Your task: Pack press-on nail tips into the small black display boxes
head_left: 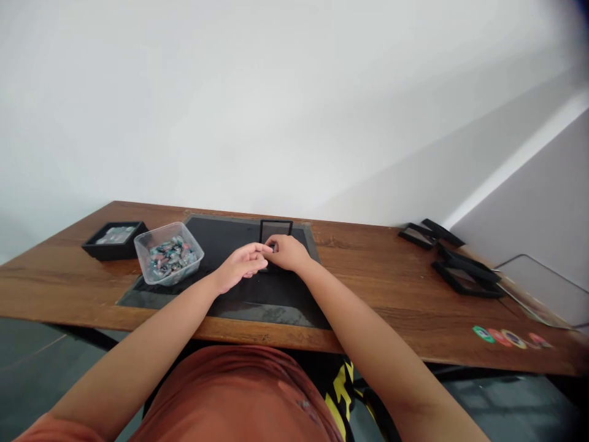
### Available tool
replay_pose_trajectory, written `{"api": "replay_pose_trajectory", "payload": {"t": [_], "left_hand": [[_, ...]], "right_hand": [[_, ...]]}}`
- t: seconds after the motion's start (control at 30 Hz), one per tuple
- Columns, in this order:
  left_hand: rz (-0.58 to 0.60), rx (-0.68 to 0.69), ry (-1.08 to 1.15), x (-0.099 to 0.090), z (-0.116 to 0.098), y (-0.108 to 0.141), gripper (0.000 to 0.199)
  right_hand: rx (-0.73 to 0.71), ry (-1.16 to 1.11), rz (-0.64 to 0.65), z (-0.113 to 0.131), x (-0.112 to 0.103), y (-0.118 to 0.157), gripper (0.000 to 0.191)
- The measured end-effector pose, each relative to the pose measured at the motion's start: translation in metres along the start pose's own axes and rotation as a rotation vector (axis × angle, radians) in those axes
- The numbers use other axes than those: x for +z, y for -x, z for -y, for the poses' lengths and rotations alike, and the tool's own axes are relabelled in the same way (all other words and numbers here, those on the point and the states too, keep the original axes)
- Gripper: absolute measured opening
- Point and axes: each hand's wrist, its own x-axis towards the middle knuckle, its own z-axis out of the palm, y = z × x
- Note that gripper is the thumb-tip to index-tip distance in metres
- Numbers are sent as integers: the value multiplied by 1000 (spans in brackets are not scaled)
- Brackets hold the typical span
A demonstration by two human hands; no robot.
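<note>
A small black box [276, 229] with a raised, framed clear lid stands on the dark mat [221, 239]. My right hand [289, 253] is at the front of this box, fingers bent downward and fingertips partly hidden; whether it holds anything does not show. My left hand [242, 265] hovers just left of it, palm turned inward, fingers loosely extended and nothing visible in it. The left fingertips come close to the right hand. To the left, a clear plastic tub [199, 256] holds many small wrapped pieces.
A black tray [110, 252] with clear packets sits at the far left of the wooden table [368, 270]. Several black framed cases [464, 276] lie at the right, near round stickers [513, 339]. A white wall rises behind.
</note>
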Motion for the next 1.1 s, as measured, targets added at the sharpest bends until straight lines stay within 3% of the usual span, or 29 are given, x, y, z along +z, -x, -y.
{"api": "replay_pose_trajectory", "payload": {"t": [0.43, 0.7, 0.9, 1.1], "left_hand": [[-30, 21, -75, -1, -3, 0, 49], [-196, 105, -165, -5, -3, -2, 46], [-448, 164, -485, -20, 9, -9, 30], [-402, 142, -905, -26, 20, -10, 31]], "right_hand": [[-38, 48, -21, -9, -6, 9, 37], [-109, 97, -1, -5, -2, 11, 25], [-115, 82, -11, -3, -5, 13, 21], [-37, 20, -196, -3, -19, 14, 23]]}}
